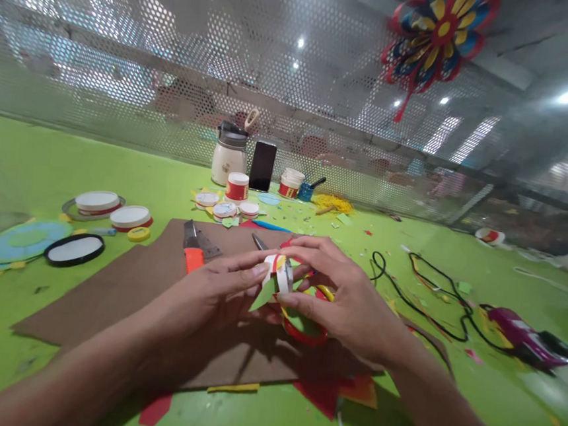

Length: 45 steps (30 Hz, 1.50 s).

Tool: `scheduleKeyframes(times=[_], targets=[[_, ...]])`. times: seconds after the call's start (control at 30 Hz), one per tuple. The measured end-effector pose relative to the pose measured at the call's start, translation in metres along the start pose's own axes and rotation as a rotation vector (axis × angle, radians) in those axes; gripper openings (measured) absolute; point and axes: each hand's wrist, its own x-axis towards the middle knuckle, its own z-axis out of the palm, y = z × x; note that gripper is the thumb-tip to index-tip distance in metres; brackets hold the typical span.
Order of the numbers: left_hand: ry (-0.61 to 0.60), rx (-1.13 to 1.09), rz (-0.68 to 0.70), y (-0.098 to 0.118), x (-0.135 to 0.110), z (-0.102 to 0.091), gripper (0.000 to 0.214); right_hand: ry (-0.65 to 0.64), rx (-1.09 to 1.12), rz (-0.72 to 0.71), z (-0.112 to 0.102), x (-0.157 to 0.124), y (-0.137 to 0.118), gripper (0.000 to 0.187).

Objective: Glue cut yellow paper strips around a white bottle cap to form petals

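Observation:
Both hands hold a small round white piece (284,276) with red and yellow markings, perhaps a cut ring or lid. A pointed green paper piece (264,295) hangs at its left side. My left hand (239,275) grips it from the left with thumb and fingers. From the right, my right hand (331,277) pinches it with the thumb below and the fingers over the top. Scissors with a red handle (309,338) lie just under my hands, partly hidden, with their blade tip (259,241) beyond. A cutter with an orange handle (193,259) lies near my left hand.
Brown cardboard (122,292) covers the table's middle. Behind stand a white jug (229,162), a phone (263,166) and red-white tubs (237,188). White lids (131,217) and a black-rimmed disc (74,250) lie left. A purple corded tool (526,337) lies right; paper scraps (318,395) lie in front.

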Motion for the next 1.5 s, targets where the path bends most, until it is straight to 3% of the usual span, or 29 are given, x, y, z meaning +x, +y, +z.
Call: scheduleKeyframes(times=[0.37, 0.63, 1.03, 1.27, 1.5], targets=[[-0.115, 0.039, -0.042, -0.002, 0.009, -0.015, 0.030, -0.058, 0.069, 0.032, 0.003, 0.001, -0.001, 0.029], [-0.058, 0.016, -0.072, 0.000, 0.006, -0.009, 0.024, -0.097, 0.170, 0.070, 0.002, 0.000, -0.001, 0.027], [0.002, 0.050, -0.149, -0.004, 0.009, -0.011, 0.019, -0.185, 0.313, 0.411, 0.004, 0.000, 0.010, 0.041], [0.059, 0.065, -0.194, -0.004, 0.010, -0.011, 0.022, -0.151, 0.281, 0.245, 0.004, 0.002, 0.009, 0.025], [0.025, 0.070, -0.177, -0.006, 0.012, -0.014, 0.022, -0.130, 0.129, 0.230, 0.007, 0.002, 0.008, 0.021]])
